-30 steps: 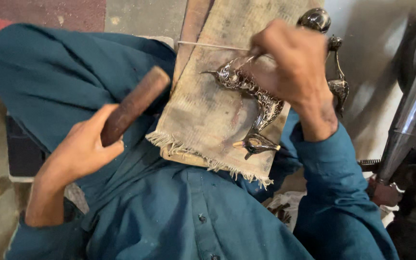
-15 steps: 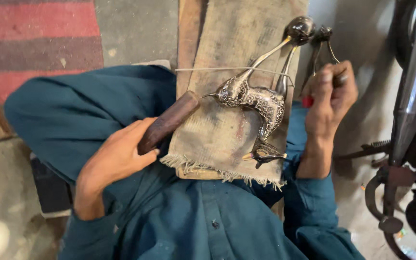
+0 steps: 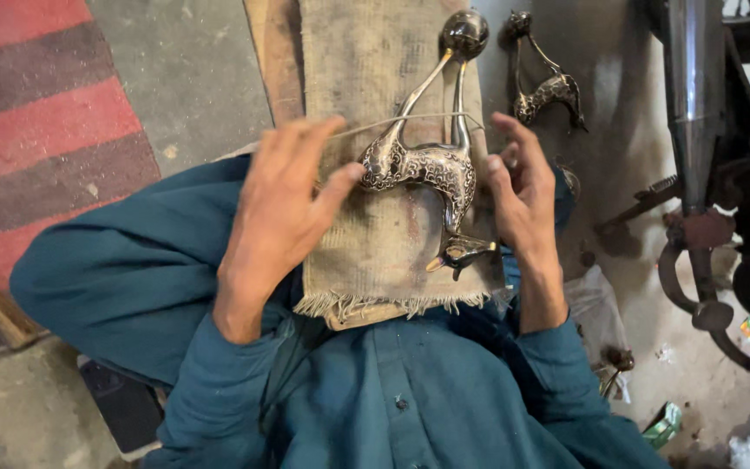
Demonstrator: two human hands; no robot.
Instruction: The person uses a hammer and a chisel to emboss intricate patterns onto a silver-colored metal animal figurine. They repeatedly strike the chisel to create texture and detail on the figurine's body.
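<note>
A silver metal deer figurine (image 3: 423,165) lies on a burlap-covered board (image 3: 366,69) propped in the person's lap, its long legs pointing toward 12 o'clock and its head toward 6 o'clock. The left hand (image 3: 284,204) sits at the figurine's 9 o'clock, fingers spread and released, thumb tip touching its patterned body. The right hand (image 3: 518,187) hovers at its 3 o'clock, fingers loosely curled, grasping nothing, just beside the body. A thin cord (image 3: 410,119) crosses the legs. A second deer figurine (image 3: 549,87) lies on the floor at 1 o'clock.
</note>
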